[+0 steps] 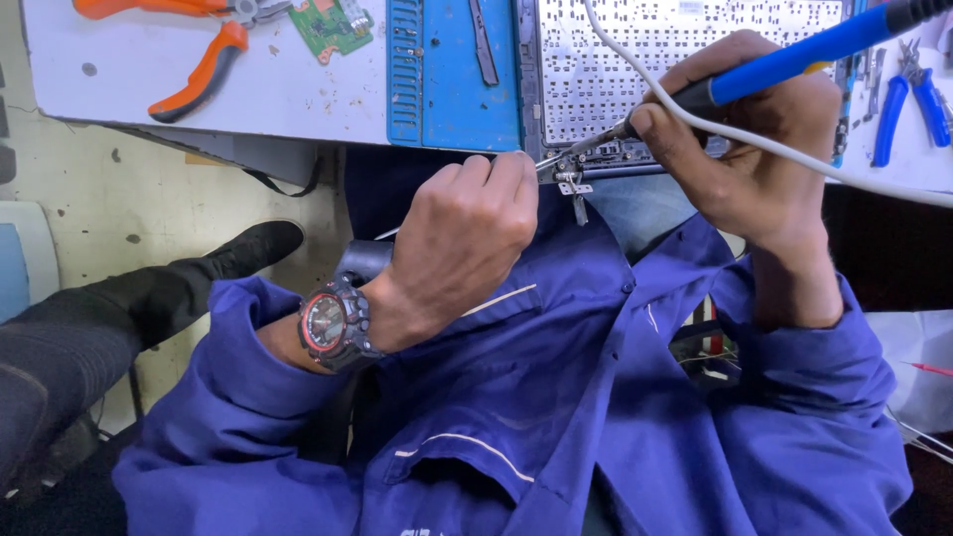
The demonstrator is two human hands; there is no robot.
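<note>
My right hand [740,139] grips a blue-handled soldering iron [794,62] like a pen, its metal tip pointing down-left at a small metal hinge [572,184] on the near edge of an opened laptop chassis [635,69]. A white cord [794,154] from the iron runs across my wrist. My left hand [467,233], wearing a red-and-black watch [330,326], is closed and pinches a thin metal tool or wire right beside the hinge, touching the same spot as the iron's tip. Both sleeves are blue.
A blue mat [452,79] lies on the white bench [199,79]. Orange-handled pliers [199,69] and a green circuit board [331,25] sit at the left. Blue-handled pliers [918,99] lie at the right. Another person's black shoe [253,248] is on the floor at the left.
</note>
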